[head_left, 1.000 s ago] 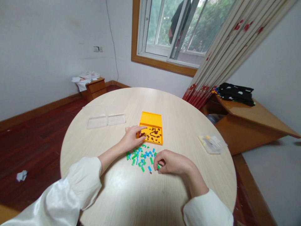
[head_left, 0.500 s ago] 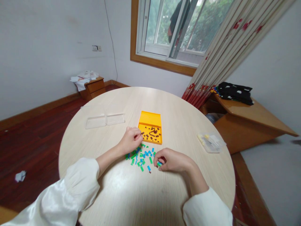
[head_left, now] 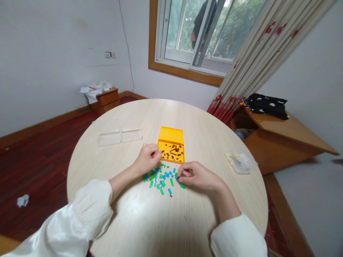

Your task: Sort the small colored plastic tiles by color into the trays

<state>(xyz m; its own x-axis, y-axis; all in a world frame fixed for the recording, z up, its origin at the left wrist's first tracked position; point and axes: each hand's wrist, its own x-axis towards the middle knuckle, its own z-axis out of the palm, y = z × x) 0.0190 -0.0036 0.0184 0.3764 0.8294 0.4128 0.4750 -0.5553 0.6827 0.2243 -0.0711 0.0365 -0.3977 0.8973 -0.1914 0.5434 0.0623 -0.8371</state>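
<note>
A loose heap of small green and blue toy building bricks [head_left: 162,176] lies on the round table. Behind it stands an open yellow box [head_left: 171,134], its near half strewn with dark brown bricks [head_left: 175,150]. My left hand [head_left: 149,155] is closed at the box's left side, fingertips by its rim; anything inside the fingers is hidden. At the right of the heap, my right hand [head_left: 191,174] is closed in a pinch just below the box's near right corner. What its fingertips hold, if anything, does not show. One brown brick [head_left: 170,195] lies at the heap's near edge.
An open clear plastic case [head_left: 109,139] rests at the table's left. On the right is a clear container [head_left: 241,164] with pale yellow bits. Beyond the table stand a tilted wooden desk [head_left: 292,132] and a curtain [head_left: 257,50]. Someone's dark clothing shows outside the window.
My right hand has moved up and slightly right, toward the box. The brown brick at its fingertips no longer shows on the table, and a green brick is uncovered. My left hand has barely shifted.
</note>
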